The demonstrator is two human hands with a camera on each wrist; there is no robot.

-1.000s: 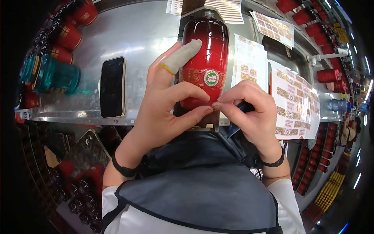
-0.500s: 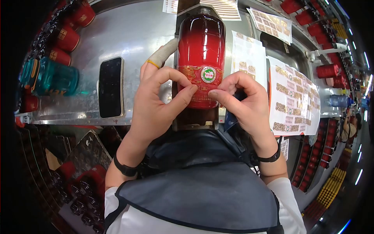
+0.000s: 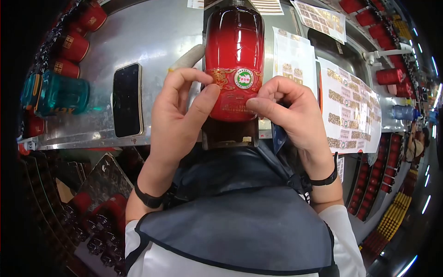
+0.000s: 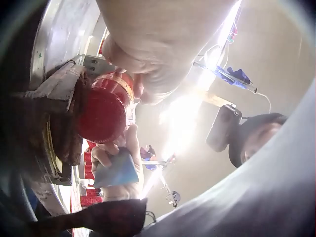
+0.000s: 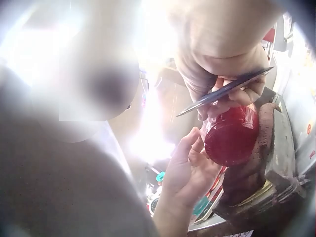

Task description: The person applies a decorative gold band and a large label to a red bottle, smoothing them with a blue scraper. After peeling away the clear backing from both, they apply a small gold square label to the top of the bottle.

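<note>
In the head view a glossy red bottle (image 3: 234, 41), dark toward its neck, lies on a dark padded stand (image 3: 230, 134). A red and gold label (image 3: 230, 98) with a green and white round emblem lies on the bottle's lower part. My left hand (image 3: 177, 108) touches the label's left side, thumb and index finger slightly apart; a pale finger sleeve (image 3: 190, 57) covers one of its fingers. At the label's right side my right hand (image 3: 290, 104) presses with its thumb. Its curled fingers also hold a flat blue scraper (image 5: 224, 93), seen edge-on in the right wrist view.
A black phone (image 3: 128, 99) and a teal water jug (image 3: 62, 94) are on the metal table at left. Sheets of labels (image 3: 350, 106) lie to the right. More red bottles (image 3: 74, 44) stand along the far left.
Both hands have left the label's bottom edge and shifted up to its two sides. The label's lower part now lies flat on the bottle. The left thumb and index finger have parted.
</note>
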